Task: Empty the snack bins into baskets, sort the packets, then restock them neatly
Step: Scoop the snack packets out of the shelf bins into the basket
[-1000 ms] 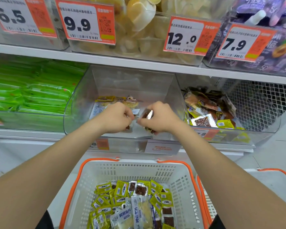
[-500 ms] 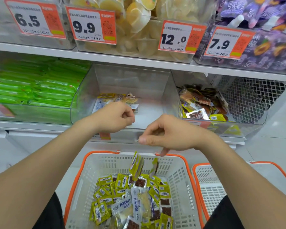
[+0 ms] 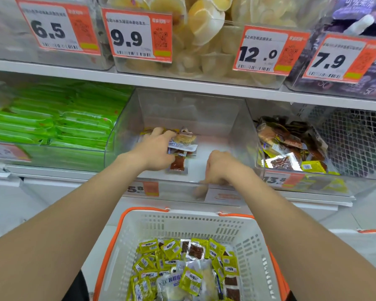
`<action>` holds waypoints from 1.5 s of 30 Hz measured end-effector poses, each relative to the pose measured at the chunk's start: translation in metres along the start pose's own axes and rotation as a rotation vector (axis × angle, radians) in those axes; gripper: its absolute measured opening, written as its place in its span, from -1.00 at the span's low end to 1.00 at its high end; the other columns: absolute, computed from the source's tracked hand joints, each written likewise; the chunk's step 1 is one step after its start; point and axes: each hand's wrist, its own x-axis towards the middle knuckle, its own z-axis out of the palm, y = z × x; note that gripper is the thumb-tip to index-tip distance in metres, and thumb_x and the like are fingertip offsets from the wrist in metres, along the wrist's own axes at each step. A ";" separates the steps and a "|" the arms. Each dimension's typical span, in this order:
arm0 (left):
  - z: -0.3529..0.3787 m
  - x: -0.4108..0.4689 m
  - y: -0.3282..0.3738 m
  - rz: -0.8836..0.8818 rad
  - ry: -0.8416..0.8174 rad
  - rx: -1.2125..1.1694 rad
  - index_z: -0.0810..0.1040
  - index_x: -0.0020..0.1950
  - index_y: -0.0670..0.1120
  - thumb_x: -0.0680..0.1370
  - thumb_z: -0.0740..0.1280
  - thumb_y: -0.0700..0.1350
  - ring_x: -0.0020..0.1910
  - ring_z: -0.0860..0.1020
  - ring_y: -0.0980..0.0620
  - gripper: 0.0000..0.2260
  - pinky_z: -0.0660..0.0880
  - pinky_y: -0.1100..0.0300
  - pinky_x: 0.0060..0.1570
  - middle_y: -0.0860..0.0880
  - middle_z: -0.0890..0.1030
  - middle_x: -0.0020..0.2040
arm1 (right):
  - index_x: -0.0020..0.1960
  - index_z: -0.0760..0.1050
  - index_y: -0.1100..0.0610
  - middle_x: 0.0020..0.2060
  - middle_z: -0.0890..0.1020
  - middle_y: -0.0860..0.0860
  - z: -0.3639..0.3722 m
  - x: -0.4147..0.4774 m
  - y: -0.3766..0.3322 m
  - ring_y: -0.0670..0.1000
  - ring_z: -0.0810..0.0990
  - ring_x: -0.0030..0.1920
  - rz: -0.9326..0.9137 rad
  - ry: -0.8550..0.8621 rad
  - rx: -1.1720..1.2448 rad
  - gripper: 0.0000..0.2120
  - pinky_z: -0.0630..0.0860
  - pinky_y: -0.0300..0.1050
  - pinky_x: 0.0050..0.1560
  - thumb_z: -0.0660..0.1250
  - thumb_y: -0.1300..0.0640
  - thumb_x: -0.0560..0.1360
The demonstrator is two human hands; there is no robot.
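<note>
Mixed foil snack packets (image 3: 182, 142) in clear plastic bin (image 3: 240, 129) gripped by left hand (image 3: 154, 148); right hand (image 3: 223, 168) at front lip, blurred, grip cannot be told.

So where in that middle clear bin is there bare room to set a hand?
The middle bin has bare floor across its right half, between the packets under the left hand and its right wall, beyond the right hand. Crowded: its left side, the basket too.

The left grip (image 3: 155, 149) has moved from the front of the clear bin (image 3: 237, 118) deeper in, and its fingers now curl over the leftover packets (image 3: 183, 141). The right grip (image 3: 220, 168), empty, is back at the bin's front lip. The packets it dropped now lie in the basket (image 3: 122, 224).
</note>
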 end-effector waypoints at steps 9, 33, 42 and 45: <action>0.005 0.029 -0.002 -0.007 -0.244 0.005 0.05 0.69 0.22 0.37 0.42 0.26 0.57 0.27 -0.17 -0.05 0.33 0.06 0.47 -0.10 0.25 0.58 | -0.12 0.54 0.17 -0.09 0.62 0.13 -0.001 0.020 0.003 0.19 0.62 -0.06 0.101 0.215 0.236 -0.66 0.48 -0.17 -0.21 0.50 -0.06 0.30; -0.006 0.007 0.013 -0.151 -0.353 -0.026 0.34 0.39 -0.12 0.47 0.58 0.06 0.03 0.65 -0.10 -0.36 0.71 0.00 -0.10 -0.09 0.53 0.16 | 0.38 0.30 0.19 0.20 0.51 0.19 -0.003 0.015 -0.018 0.10 0.55 -0.22 0.105 -0.086 0.513 -0.21 0.51 -0.16 -0.45 0.67 0.04 0.34; -0.017 -0.011 0.006 -0.093 -0.274 -0.343 0.10 0.69 0.10 0.50 0.59 -0.08 0.39 0.46 -0.06 -0.08 0.62 0.04 0.10 0.00 0.31 0.59 | 0.17 0.50 -0.01 -0.18 0.63 0.07 -0.001 0.000 -0.014 0.02 0.54 -0.35 -0.047 -0.061 0.840 -0.44 0.51 -0.17 -0.39 0.69 0.29 0.31; -0.021 -0.015 -0.003 0.056 -0.140 -0.569 0.48 0.50 0.08 0.46 0.62 -0.10 0.16 0.60 0.04 -0.36 0.62 0.17 -0.17 -0.02 0.59 0.39 | 0.02 0.62 0.01 -0.20 0.69 0.03 -0.004 -0.012 -0.007 -0.01 0.65 -0.29 -0.166 0.037 0.935 -0.67 0.60 -0.12 -0.32 0.64 0.28 0.38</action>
